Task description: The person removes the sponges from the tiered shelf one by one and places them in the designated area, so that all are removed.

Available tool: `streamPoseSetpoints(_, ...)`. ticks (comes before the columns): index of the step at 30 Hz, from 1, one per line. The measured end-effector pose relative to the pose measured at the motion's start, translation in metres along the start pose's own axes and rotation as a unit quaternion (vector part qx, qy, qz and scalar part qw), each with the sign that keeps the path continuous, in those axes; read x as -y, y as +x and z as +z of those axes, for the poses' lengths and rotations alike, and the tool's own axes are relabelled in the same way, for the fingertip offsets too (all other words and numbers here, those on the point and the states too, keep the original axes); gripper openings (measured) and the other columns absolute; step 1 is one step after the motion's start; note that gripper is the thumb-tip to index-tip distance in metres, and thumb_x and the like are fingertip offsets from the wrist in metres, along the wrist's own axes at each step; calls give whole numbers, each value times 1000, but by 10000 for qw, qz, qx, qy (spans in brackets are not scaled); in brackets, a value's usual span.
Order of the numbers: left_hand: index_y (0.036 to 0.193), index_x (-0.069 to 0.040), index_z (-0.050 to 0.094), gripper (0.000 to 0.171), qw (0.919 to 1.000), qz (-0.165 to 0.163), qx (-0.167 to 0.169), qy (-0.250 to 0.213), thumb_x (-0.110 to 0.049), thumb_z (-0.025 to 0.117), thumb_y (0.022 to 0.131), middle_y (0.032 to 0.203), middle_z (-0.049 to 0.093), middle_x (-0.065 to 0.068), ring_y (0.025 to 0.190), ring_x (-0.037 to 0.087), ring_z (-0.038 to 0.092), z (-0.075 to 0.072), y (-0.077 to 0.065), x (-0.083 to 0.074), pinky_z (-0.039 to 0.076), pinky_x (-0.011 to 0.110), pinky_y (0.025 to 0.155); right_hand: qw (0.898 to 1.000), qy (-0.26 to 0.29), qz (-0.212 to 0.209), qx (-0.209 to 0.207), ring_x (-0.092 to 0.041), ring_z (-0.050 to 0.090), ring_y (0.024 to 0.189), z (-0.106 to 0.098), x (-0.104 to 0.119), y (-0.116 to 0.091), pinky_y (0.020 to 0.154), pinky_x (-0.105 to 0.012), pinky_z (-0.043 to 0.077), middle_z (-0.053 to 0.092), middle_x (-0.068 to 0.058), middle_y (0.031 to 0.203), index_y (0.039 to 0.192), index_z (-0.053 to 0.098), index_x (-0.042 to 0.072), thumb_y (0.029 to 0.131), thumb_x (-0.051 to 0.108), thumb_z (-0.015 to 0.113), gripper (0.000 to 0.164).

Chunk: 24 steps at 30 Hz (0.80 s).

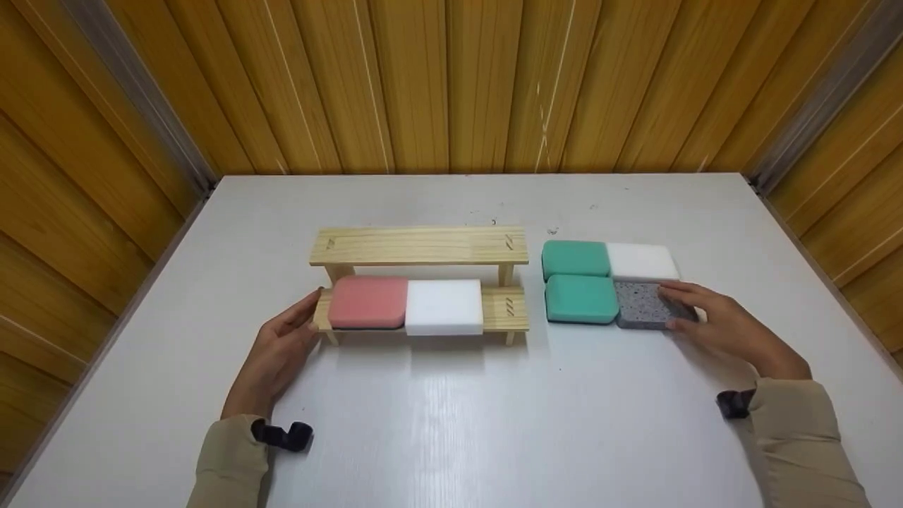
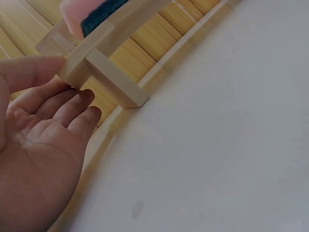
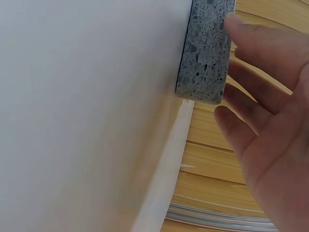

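A two-step wooden rack [image 1: 420, 247] stands on the table. Side by side on its lower step lie a pink sponge [image 1: 368, 302] with a dark underside and a white sponge [image 1: 444, 307]. My left hand [image 1: 279, 346] pinches the left end of that step; the thumb lies against the board's end in the left wrist view. On the right, my right hand [image 1: 726, 328] holds a speckled grey sponge [image 1: 645, 305] by its right end, thumb on the near side and fingers on the far side. The right wrist view shows the grey sponge [image 3: 205, 53] flat against the table.
Two green sponges [image 1: 580, 299] and another white sponge [image 1: 642, 262] lie grouped with the grey one, right of the rack. Wood-look panels [image 1: 487, 85] stand behind the white table [image 1: 451, 423] and at both sides. Black straps with small mounts [image 1: 282, 435] sit at both cuffs.
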<state>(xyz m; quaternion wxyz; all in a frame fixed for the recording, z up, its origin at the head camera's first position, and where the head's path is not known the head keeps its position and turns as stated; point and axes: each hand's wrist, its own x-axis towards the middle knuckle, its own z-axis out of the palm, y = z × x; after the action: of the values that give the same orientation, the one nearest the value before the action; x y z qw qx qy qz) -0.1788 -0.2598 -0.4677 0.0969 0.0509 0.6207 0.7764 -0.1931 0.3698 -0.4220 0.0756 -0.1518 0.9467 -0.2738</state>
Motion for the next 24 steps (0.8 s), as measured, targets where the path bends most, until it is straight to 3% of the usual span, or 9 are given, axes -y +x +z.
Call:
streamPoseSetpoints(6,152,-1,22,65,10000,61,47,-13,-5,55,96,162,16,8,149,25,15,0,0,0,37,18,110,9991,-114,-190,-374,-54,37,130,0,4,-2,100,-66,35,42,-31,142,139,46,-5,90,18,68,58)
streamPoseSetpoints(11,152,-1,22,65,9999,53,54,-68,-4,55,96,162,16,9,149,25,14,0,0,0,36,19,110,9981,-73,-266,-557,-55,38,128,-1,10,0,99,-69,35,43,-33,140,140,43,-6,92,18,65,58)
streamPoseSetpoints(24,152,0,21,66,9996,0,23,-274,-1,54,95,161,15,11,149,25,15,0,0,-1,36,19,111,9989,116,-8,-451,-53,31,134,-10,34,5,102,-73,30,36,-30,147,146,37,3,95,32,60,63)
